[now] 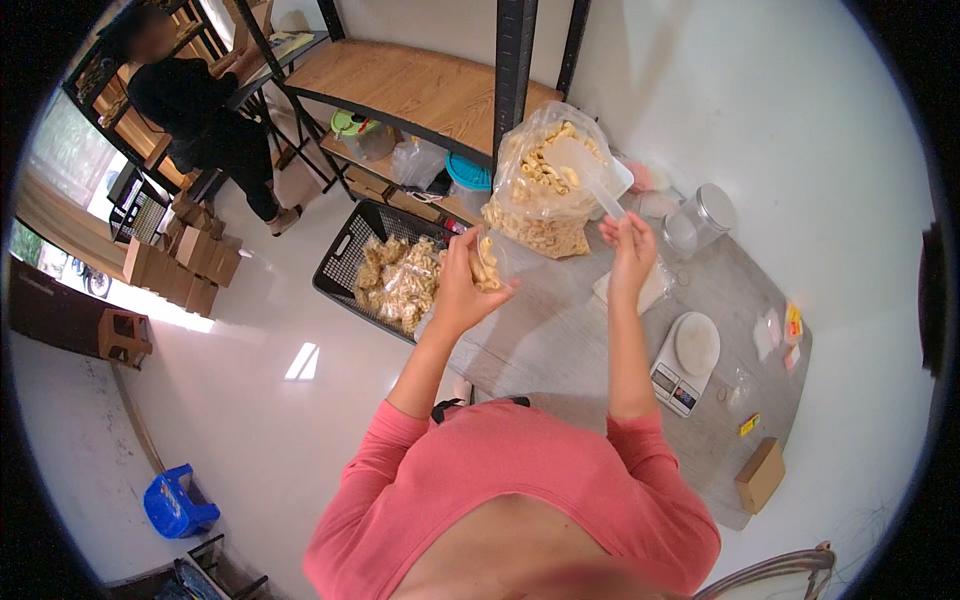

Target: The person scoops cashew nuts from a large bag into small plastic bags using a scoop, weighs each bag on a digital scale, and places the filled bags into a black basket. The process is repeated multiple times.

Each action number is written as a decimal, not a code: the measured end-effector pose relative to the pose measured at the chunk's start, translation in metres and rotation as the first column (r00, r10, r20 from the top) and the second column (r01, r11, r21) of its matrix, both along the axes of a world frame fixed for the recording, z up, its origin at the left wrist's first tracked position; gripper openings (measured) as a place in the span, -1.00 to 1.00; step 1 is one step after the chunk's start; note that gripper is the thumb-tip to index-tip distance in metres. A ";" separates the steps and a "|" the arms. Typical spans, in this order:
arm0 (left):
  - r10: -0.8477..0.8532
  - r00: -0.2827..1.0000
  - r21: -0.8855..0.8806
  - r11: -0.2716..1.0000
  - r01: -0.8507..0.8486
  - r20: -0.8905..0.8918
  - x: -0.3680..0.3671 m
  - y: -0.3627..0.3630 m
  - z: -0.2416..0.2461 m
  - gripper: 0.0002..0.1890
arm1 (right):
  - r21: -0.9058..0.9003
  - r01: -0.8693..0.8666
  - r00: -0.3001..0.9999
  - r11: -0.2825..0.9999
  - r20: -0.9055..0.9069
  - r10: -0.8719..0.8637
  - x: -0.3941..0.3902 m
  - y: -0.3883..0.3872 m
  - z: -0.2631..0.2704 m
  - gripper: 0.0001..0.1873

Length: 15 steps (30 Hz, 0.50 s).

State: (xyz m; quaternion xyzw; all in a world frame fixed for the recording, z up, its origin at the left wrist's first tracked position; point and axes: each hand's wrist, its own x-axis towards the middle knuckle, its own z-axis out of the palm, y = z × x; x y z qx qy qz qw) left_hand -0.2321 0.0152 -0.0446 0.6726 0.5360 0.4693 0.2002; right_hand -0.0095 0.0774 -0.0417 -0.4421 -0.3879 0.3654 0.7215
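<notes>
In my left hand is a small clear container or bag holding several pieces of macaroni-shaped snack. My right hand grips the handle of a translucent plastic scoop, whose head lies over the mouth of a large clear plastic bag filled with the same tube-shaped pieces. Below the left hand, a black plastic crate holds several filled clear packets. A white digital kitchen scale stands on the grey wood-look table, to the right of my right forearm.
A clear jar with a silver lid, a small cardboard box and a yellow packet are on the table. A black-framed shelf rises behind it. Another person stands at the upper left, near stacked cardboard boxes. A blue stool stands lower left.
</notes>
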 end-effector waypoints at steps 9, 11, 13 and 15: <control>-0.068 0.996 0.056 0.996 0.065 0.064 0.009 -0.003 0.004 -0.10 | 0.133 0.291 0.749 0.947 0.584 -0.313 -0.033 0.007 -0.002 -0.70; -0.077 0.995 0.083 0.994 0.071 0.067 0.010 0.000 0.001 -0.12 | 0.063 0.055 0.742 0.996 0.666 -0.083 -0.034 -0.021 0.011 -0.78; -0.085 0.995 0.113 0.991 0.077 0.061 0.011 0.002 -0.001 -0.14 | 0.135 -0.159 0.652 0.978 0.759 0.001 -0.043 -0.044 0.026 -0.84; -0.088 0.995 0.161 0.984 0.079 0.046 0.013 0.003 -0.002 -0.15 | 0.140 -0.247 0.549 0.959 0.836 0.020 -0.053 -0.054 0.041 -0.87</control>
